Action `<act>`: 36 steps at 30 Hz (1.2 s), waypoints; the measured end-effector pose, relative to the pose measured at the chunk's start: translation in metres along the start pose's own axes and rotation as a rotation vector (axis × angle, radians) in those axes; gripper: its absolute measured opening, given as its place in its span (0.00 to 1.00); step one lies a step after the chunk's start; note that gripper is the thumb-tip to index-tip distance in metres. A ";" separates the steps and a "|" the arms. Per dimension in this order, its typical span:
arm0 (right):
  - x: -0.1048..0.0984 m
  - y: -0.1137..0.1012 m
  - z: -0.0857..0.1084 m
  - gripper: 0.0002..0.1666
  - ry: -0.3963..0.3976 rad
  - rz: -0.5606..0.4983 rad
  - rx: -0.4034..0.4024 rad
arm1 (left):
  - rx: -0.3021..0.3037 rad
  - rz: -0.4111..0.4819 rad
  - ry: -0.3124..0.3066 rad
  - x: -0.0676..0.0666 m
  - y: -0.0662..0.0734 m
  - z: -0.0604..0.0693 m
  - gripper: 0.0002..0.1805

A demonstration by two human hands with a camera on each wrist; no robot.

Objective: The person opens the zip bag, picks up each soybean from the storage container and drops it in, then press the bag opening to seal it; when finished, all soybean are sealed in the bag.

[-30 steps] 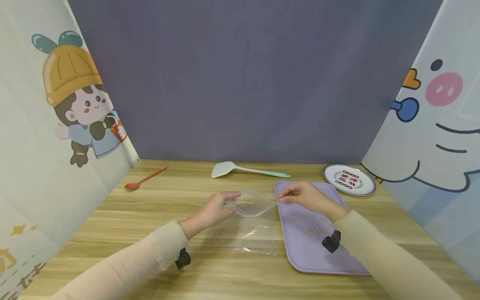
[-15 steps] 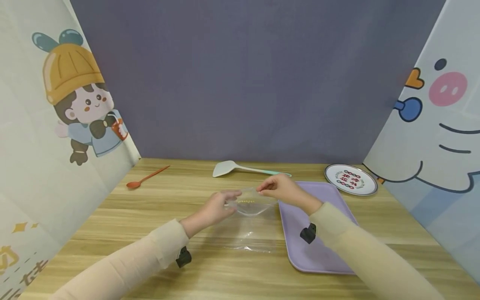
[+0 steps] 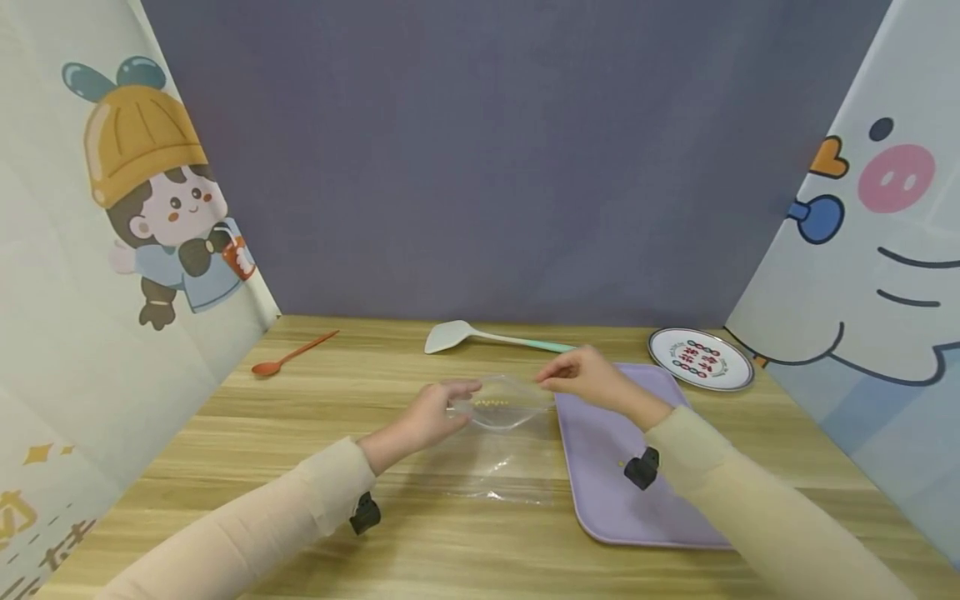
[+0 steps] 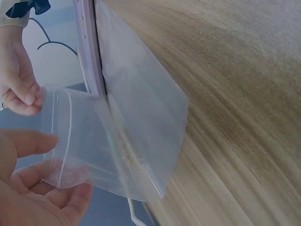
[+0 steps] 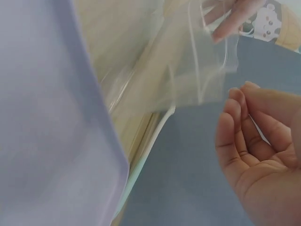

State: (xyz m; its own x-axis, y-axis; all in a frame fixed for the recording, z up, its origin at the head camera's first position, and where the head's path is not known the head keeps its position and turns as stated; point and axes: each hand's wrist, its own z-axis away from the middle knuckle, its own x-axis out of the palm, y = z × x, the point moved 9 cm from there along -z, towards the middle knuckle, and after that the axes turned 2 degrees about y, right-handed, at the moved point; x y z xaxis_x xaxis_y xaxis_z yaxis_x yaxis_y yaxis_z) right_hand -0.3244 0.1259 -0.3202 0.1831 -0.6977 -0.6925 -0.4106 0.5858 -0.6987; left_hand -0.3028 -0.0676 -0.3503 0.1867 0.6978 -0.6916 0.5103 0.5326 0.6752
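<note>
A clear zip bag (image 3: pixel 498 462) lies on the table with its mouth raised and spread. Several small yellow kernels (image 3: pixel 491 403) show through it. My left hand (image 3: pixel 431 417) holds the left side of the mouth, thumb and fingers around the edge. My right hand (image 3: pixel 592 382) hovers just right of the mouth, above the edge of the purple tray (image 3: pixel 600 492). In the right wrist view, the right hand's fingers (image 5: pixel 225 132) are curled, their tips close to the thumb. Nothing shows between them, and they are apart from the bag. A yellow kernel (image 3: pixel 621 463) lies on the tray, partly beside the sleeve.
Behind the bag, a white spatula with a mint handle (image 3: pixel 551 345) lies near the back wall. An orange spoon (image 3: pixel 281 364) is at the far left. A printed white plate (image 3: pixel 701 359) sits behind the tray at the back right.
My right hand went left from over the tray to the bag's mouth, then drew back a little to the right. The left hand kept its hold on the bag.
</note>
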 end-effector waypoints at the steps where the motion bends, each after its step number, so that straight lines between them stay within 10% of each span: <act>1: -0.003 0.003 0.003 0.10 -0.003 0.001 0.012 | 0.006 -0.001 0.000 0.000 0.000 0.000 0.26; 19: -0.072 0.080 0.060 0.16 0.036 0.107 0.217 | -0.027 0.037 0.042 -0.004 -0.003 0.002 0.21; 36: -0.056 0.148 0.094 0.18 -0.108 0.106 0.391 | -0.035 0.003 0.070 -0.003 -0.005 0.002 0.23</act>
State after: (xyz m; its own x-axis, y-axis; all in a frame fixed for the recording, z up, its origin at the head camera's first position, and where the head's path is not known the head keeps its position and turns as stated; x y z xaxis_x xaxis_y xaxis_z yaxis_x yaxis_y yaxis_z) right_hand -0.3110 0.2900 -0.4017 0.2596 -0.5903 -0.7643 -0.0656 0.7788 -0.6238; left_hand -0.3045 -0.0733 -0.3522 0.1285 0.7306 -0.6706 0.4798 0.5460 0.6868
